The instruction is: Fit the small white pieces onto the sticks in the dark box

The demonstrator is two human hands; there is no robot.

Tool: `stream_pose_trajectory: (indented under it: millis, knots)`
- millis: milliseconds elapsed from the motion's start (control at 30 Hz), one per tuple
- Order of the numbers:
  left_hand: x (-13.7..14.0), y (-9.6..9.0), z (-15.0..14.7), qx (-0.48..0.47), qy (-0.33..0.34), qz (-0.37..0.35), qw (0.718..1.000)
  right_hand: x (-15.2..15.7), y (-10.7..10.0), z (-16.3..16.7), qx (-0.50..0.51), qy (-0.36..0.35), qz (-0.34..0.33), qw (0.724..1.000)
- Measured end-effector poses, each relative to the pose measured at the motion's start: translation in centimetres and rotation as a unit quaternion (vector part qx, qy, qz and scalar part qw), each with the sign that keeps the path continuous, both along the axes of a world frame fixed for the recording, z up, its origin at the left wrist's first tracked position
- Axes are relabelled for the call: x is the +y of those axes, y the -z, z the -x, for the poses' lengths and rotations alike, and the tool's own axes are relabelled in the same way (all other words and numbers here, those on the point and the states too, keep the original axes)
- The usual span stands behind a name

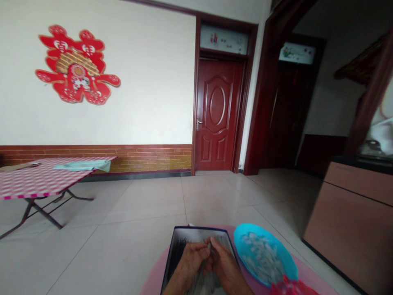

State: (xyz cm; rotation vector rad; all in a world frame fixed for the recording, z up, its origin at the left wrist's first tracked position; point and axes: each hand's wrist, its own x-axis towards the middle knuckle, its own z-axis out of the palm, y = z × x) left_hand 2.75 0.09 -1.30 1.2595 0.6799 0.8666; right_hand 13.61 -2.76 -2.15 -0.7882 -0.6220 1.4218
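My left hand (193, 260) and my right hand (222, 262) meet over an open shallow box (201, 232) with pale inside walls and a dark rim. The fingertips of both hands are pinched together around something small that I cannot make out. Inside the box lie many thin strands (183, 246), dark on the left and greyish under the hands; their kind is not clear. Just right of the box stands a bright blue basin (241, 250) with many small whitish, translucent pieces (264, 256) in it. My hands partly cover the box's contents.
Box and basin rest on a pink round surface (158, 272). Red crinkled material (290, 287) lies at its front right. A folding table (37, 180) with a checked cover and a pale green cloth (84, 165) stands left. A brown cabinet (353, 217) is right; a red door (217, 114) is ahead.
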Motion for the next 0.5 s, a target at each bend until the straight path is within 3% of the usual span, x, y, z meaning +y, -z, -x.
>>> stream_pose_trajectory:
  millis: [100,333,500]
  knots:
    - [-0.11,-0.24,0.08,-0.007,0.003,0.011,1.0,-0.09,-0.33,0.13,0.014,-0.013,0.019,1.0]
    - [0.13,0.15,0.27,-0.012,0.018,-0.034,0.999,-0.22,-0.41,0.28,-0.001,0.004,-0.007,1.0]
    - [0.08,0.36,0.2,-0.008,-0.005,-0.013,1.0,0.04,0.2,0.24,0.011,-0.009,-0.017,1.0]
